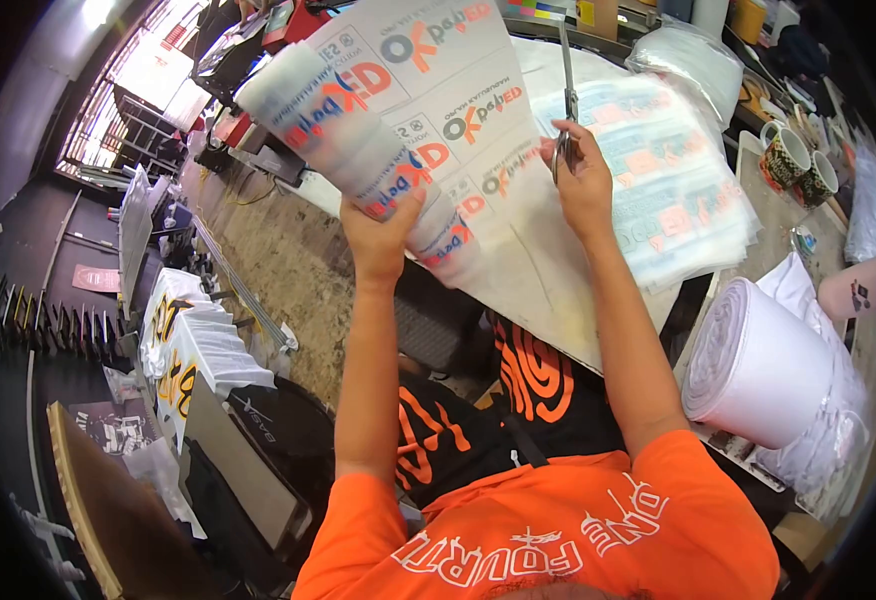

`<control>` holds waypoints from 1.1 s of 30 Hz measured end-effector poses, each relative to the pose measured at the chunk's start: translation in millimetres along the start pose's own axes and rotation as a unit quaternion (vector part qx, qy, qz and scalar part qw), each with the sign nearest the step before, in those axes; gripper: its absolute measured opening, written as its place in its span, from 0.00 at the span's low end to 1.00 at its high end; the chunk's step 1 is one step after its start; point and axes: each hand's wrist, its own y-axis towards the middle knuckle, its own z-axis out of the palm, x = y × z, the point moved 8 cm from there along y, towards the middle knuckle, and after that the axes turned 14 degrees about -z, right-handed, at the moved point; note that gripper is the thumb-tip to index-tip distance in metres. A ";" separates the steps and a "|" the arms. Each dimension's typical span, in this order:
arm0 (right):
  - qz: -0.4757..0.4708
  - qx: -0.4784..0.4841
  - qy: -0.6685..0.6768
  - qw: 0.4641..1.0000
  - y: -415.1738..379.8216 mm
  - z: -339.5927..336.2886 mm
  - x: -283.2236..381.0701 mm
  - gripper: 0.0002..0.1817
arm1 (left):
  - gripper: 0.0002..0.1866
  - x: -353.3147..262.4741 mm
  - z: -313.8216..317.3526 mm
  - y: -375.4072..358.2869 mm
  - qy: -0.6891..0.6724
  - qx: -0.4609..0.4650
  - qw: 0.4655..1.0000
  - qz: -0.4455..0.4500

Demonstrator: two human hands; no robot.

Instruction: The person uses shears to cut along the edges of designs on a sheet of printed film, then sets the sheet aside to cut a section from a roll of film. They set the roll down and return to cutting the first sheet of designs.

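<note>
A roll of translucent film printed with red, blue and orange lettering (pixel 323 110) lies slanted across the table's near left edge. My left hand (pixel 383 238) is closed around its lower part, thumb on top. From the roll an unrolled printed length (pixel 458 75) spreads to the right. Beside that length, my right hand (pixel 586 180) grips a pair of scissors (pixel 570 100), fingers in the handles and blades pointing away from me. To the right of the scissors, a pile of cut printed sheets (pixel 648 165) rests on the white tabletop (pixel 543 275).
A thick white roll (pixel 768 360) stands at the right, near two patterned mugs (pixel 786 160) and a pink cylinder (pixel 855 292). Clear plastic wrap (pixel 688 60) sits behind the sheets. To my left are a black chair (pixel 278 425) and white lettered cloth (pixel 193 335).
</note>
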 end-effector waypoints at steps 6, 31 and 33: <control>0.081 0.087 0.097 0.988 3.1 4.8 -4.2 0.13 | 0.23 49.9 -4.8 9.3 -0.143 0.043 0.972 -0.183; 0.167 0.197 -0.090 0.962 -19.7 16.0 -26.1 0.08 | 0.34 146.4 -43.6 -20.0 -0.304 0.078 0.904 -0.290; 0.154 0.202 -0.099 0.962 -24.3 21.9 -25.4 0.07 | 0.35 146.4 -48.1 -19.9 -0.347 0.080 0.896 -0.265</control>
